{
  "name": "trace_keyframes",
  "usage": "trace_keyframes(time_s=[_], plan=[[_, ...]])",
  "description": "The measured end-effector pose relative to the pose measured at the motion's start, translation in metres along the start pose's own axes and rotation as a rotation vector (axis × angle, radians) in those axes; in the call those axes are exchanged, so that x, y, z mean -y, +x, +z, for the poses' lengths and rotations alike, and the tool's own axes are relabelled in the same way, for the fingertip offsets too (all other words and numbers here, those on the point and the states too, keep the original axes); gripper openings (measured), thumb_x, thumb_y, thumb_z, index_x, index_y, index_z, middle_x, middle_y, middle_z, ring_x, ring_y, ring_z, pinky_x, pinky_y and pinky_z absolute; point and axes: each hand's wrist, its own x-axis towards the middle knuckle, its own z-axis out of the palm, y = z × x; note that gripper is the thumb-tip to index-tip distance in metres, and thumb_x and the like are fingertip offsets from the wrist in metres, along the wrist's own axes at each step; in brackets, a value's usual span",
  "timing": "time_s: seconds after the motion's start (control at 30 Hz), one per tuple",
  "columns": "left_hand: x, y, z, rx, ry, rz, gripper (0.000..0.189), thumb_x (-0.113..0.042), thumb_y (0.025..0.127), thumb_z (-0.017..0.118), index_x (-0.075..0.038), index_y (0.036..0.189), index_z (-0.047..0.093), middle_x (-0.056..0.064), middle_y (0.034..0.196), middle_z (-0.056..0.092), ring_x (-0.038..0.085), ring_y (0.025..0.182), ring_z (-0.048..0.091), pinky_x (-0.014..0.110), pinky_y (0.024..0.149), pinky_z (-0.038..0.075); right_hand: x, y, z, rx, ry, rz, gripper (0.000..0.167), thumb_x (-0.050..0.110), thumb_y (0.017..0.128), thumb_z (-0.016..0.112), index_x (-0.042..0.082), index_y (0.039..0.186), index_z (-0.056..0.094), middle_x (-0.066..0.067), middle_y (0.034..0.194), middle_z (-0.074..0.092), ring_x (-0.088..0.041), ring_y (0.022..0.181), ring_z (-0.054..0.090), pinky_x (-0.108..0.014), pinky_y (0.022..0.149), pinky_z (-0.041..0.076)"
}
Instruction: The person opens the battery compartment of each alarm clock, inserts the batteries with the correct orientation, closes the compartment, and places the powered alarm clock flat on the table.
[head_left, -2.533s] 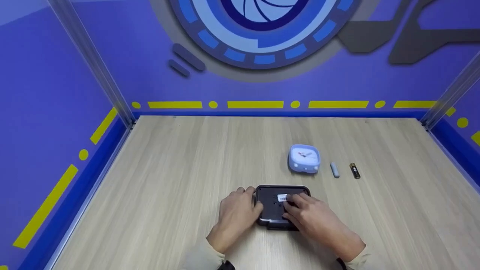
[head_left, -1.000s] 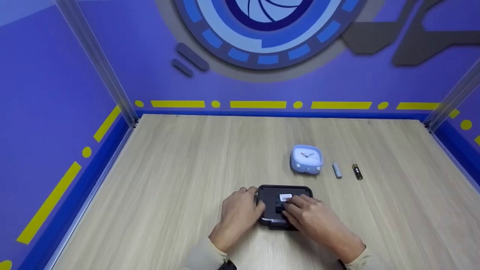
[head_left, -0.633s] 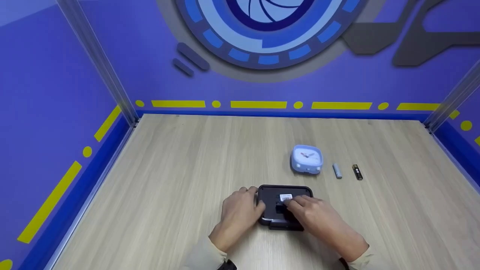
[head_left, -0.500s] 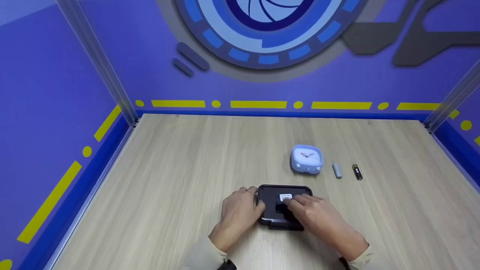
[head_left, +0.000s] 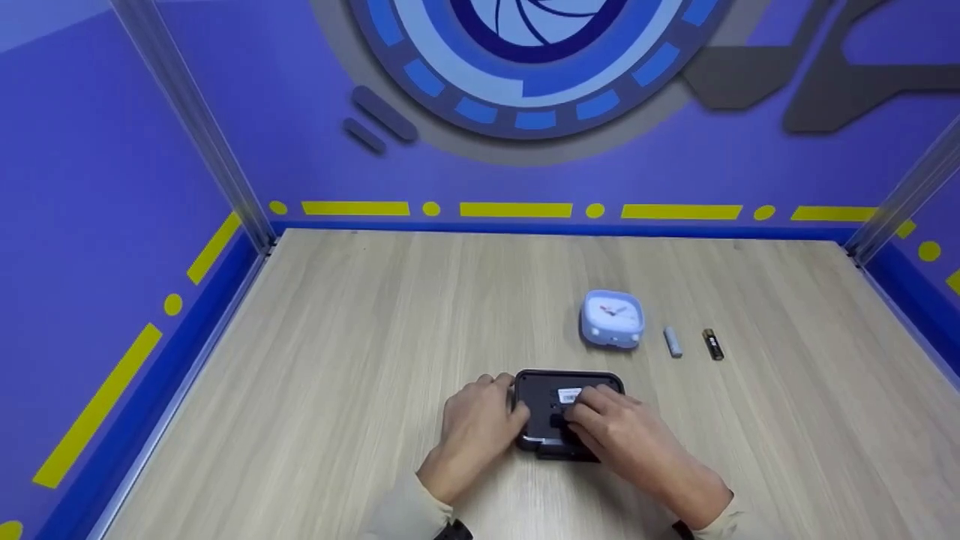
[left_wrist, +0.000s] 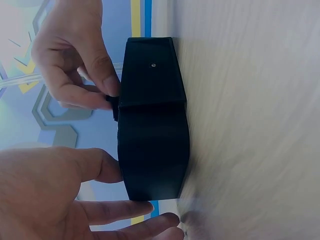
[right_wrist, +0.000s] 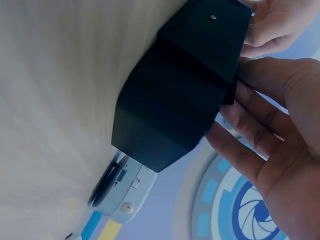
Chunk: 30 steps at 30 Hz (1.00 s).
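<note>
Head view: right hand [head_left: 626, 435] pinches a small black part [left_wrist: 115, 109] atop the black case [head_left: 537, 416], apparently working it, left hand [head_left: 478, 421] gripping the case's left edge, which the next move likely needs steady.

The head camera looks forward and down from above and well behind the left hand [head_left: 481, 427] and right hand [head_left: 626, 439], taking in table [head_left: 375, 315] and wall [head_left: 517, 176] beyond them. Each wrist camera sits low and close behind its hand, rolled sideways, facing forward; both share the near side of the black device [left_wrist: 152, 145].
</note>
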Motion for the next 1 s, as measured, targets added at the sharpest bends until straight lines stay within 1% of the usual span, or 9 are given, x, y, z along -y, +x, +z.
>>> trace_keyframes(time_s=[0.13,0.23,0.37,0.57,0.7,0.83,1.0], plan=[[0.0,0.0,0.0,-0.007,-0.007,0.003,0.038,-0.025,0.09,0.074,-0.002,0.12,0.076,0.012,0.088,0.071,0.028,0.078,0.071,0.043,0.064,0.056,0.002,0.001,-0.002,0.014,0.004,0.017,0.026,0.001,0.077,0.091,0.009,0.091,0.07,-0.001,0.09,0.065,-0.019,0.081,0.065,-0.036,0.07,0.059],[0.0,0.0,0.001,-0.018,-0.011,0.008,0.036,-0.024,0.089,0.074,-0.002,0.118,0.077,0.011,0.086,0.071,0.028,0.077,0.071,0.043,0.063,0.056,0.002,0.001,-0.002,0.033,-0.006,0.033,0.026,0.001,0.079,0.09,0.008,0.09,0.067,0.0,0.089,0.063,-0.017,0.079,0.062,-0.034,0.069,0.059],[0.001,-0.001,0.001,-0.021,-0.013,0.007,0.037,-0.025,0.089,0.074,-0.003,0.118,0.077,0.011,0.088,0.071,0.028,0.078,0.071,0.043,0.064,0.056,0.002,0.0,-0.003,0.059,-0.011,0.046,0.025,0.002,0.082,0.089,0.008,0.088,0.065,0.0,0.088,0.06,-0.017,0.079,0.059,-0.034,0.068,0.058],[0.0,-0.001,0.001,-0.02,-0.009,0.01,0.037,-0.025,0.09,0.074,-0.002,0.118,0.077,0.012,0.088,0.072,0.029,0.078,0.072,0.043,0.064,0.056,0.002,0.0,-0.003,0.087,-0.027,0.044,0.029,-0.001,0.08,0.088,0.009,0.088,0.063,0.0,0.088,0.058,-0.017,0.078,0.057,-0.033,0.066,0.057],[0.0,0.0,0.0,-0.018,-0.002,0.01,0.037,-0.025,0.09,0.075,-0.002,0.118,0.077,0.012,0.088,0.072,0.029,0.078,0.071,0.044,0.064,0.056,0.004,0.0,-0.004,0.092,-0.028,0.048,0.031,-0.002,0.08,0.088,0.011,0.085,0.06,0.001,0.087,0.057,-0.017,0.076,0.056,-0.033,0.063,0.056],[0.0,0.0,0.0,-0.012,-0.004,0.005,0.037,-0.026,0.09,0.075,-0.002,0.119,0.077,0.012,0.089,0.072,0.029,0.078,0.071,0.044,0.064,0.056,0.004,0.0,-0.006,0.093,-0.003,0.058,0.031,-0.002,0.08,0.088,0.012,0.085,0.06,0.002,0.085,0.056,-0.015,0.075,0.055,-0.032,0.063,0.055],[0.0,0.0,0.0,-0.023,-0.006,0.008,0.037,-0.025,0.09,0.075,-0.002,0.119,0.077,0.012,0.089,0.072,0.029,0.078,0.072,0.044,0.064,0.057,0.001,0.002,-0.011,0.075,0.019,0.057,0.033,-0.004,0.079,0.088,0.013,0.084,0.06,0.004,0.085,0.054,-0.013,0.074,0.053,-0.032,0.062,0.053]])
